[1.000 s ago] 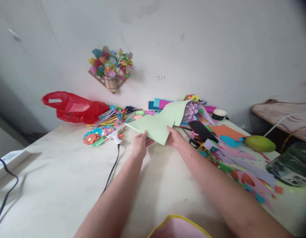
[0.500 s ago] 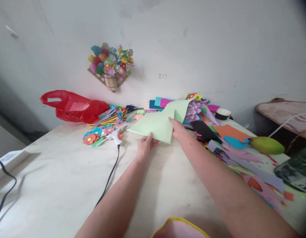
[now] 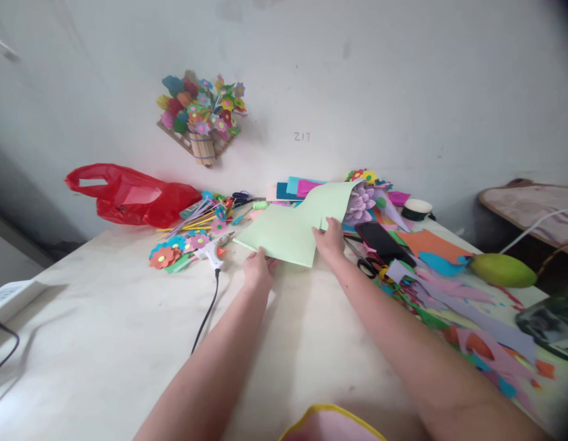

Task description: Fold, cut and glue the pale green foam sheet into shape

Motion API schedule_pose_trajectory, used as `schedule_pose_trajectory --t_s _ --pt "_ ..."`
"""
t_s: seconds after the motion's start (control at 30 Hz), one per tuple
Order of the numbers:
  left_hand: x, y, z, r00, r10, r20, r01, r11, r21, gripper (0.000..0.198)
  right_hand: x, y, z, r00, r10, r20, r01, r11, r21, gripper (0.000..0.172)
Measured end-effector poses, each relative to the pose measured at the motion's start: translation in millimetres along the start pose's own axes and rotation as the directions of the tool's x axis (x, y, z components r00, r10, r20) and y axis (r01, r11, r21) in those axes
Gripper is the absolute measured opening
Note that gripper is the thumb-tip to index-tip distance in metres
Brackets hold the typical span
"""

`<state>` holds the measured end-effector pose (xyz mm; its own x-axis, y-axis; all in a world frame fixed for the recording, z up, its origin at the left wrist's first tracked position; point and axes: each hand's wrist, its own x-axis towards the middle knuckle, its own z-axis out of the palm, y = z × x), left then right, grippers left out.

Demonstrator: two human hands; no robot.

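Left hand (image 3: 258, 271) has slid leftward along the lower edge of the green sheet (image 3: 286, 229), pinching it, thumb on top. Right hand (image 3: 330, 242), fingers nearly closed, grips its right edge. The sheet fills mid-frame, right of a glue gun (image 3: 212, 252).

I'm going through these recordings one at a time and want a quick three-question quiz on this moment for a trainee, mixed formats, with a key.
1. Multiple choice: what do the left hand and right hand both hold?
A) a red plastic bag
B) a pale green sheet
C) a pair of scissors

2. True or false: the black phone lies on the left hand's side of the pale green sheet.

3. Fill in: the cable of the white glue gun is ____ in colour.

Key: 1. B; 2. False, it lies on the right hand's side; 3. black.
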<state>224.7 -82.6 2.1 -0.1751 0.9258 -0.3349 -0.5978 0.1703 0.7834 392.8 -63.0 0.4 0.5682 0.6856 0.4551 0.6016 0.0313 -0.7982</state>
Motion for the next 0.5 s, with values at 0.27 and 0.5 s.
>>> schedule_pose_trajectory --t_s 0.27,0.5 --pt "7.3 -4.7 13.6 0.992 -0.124 -0.013 0.124 0.992 0.008 0.02 -36.3 -22.4 -17.4 0.528 -0.656 0.539 0.818 0.563 -0.117 0.024" --pt "0.2 -1.3 14.5 0.965 -0.226 0.132 0.209 0.969 0.134 0.019 -39.2 -7.1 -10.1 0.482 -0.614 0.625 0.864 0.453 -0.221 0.022"
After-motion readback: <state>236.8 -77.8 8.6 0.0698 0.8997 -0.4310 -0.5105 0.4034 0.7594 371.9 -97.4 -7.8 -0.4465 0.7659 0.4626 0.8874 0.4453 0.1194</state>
